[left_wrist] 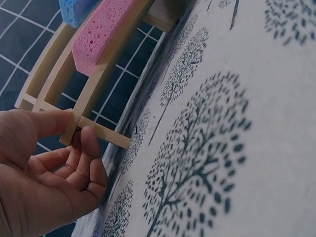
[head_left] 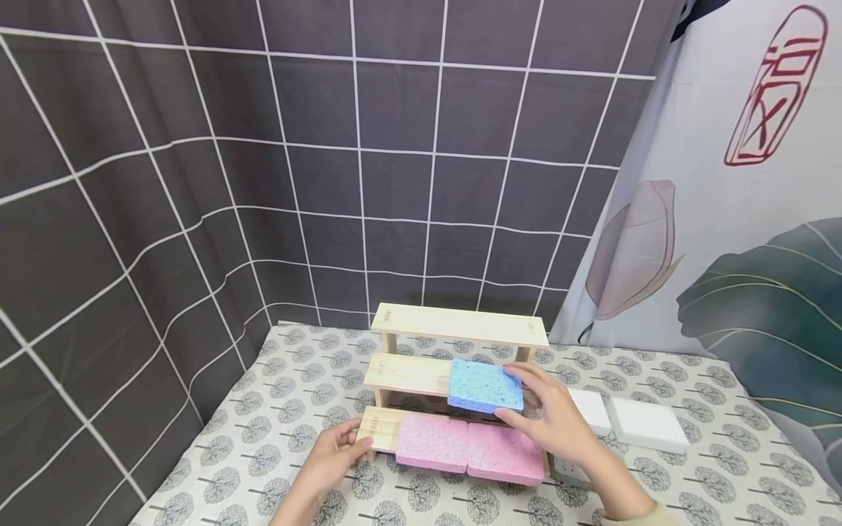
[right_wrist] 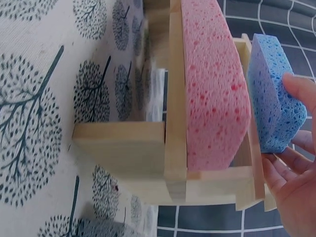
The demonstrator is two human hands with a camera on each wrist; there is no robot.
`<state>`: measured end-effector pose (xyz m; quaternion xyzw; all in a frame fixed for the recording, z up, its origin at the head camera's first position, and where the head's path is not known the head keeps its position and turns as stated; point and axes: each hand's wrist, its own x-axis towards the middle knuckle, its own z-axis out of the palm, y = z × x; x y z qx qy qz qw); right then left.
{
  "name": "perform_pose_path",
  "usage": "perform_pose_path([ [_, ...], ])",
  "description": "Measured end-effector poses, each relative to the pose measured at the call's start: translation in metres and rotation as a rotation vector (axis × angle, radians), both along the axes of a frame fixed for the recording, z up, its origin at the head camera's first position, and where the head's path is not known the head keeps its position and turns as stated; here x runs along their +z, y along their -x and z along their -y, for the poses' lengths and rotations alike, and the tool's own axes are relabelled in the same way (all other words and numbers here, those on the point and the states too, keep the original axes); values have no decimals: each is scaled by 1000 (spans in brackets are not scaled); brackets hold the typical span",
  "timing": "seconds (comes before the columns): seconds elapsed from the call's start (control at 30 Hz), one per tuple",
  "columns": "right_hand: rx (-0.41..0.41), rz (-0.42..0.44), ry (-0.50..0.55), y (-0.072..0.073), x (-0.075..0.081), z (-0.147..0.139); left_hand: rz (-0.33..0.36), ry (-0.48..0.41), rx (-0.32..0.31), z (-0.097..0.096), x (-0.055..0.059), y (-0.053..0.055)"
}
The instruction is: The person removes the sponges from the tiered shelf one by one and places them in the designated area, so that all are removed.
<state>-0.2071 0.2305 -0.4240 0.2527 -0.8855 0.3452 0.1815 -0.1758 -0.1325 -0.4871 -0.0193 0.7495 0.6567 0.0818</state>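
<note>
A three-step wooden rack [head_left: 460,324] stands on the tree-print cloth. My left hand [head_left: 332,454] pinches the left end of its lowest step, thumb on top and fingers beneath, as the left wrist view also shows. With thumb and fingers my right hand [head_left: 555,413] grips the right side of a blue sponge [head_left: 485,385] at the middle step. In the right wrist view the blue sponge [right_wrist: 270,94] sits close against that step's board. Two pink sponges, a left one [head_left: 430,443] and a right one [head_left: 505,453], lie side by side on the lowest step.
To the right of the rack, two white blocks, one nearer [head_left: 590,410] and one farther right [head_left: 647,425], lie on the cloth [head_left: 263,420]. A grey block [head_left: 569,471] is partly hidden under my right forearm. A dark gridded curtain [head_left: 395,183] hangs behind.
</note>
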Motion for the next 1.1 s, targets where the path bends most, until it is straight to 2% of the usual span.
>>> perform_pose_path([
  [0.33, -16, 0, -2, -2, 1, -10, 6, -62, -38, 0, 1, 0],
  [0.73, -38, 2, 0, -7, 3, -19, 14, -33, 35, -6, 3, -2],
  [1.1, -50, -28, -6, -14, 8, -32, 15, -32, 45, -6, -1, 0],
])
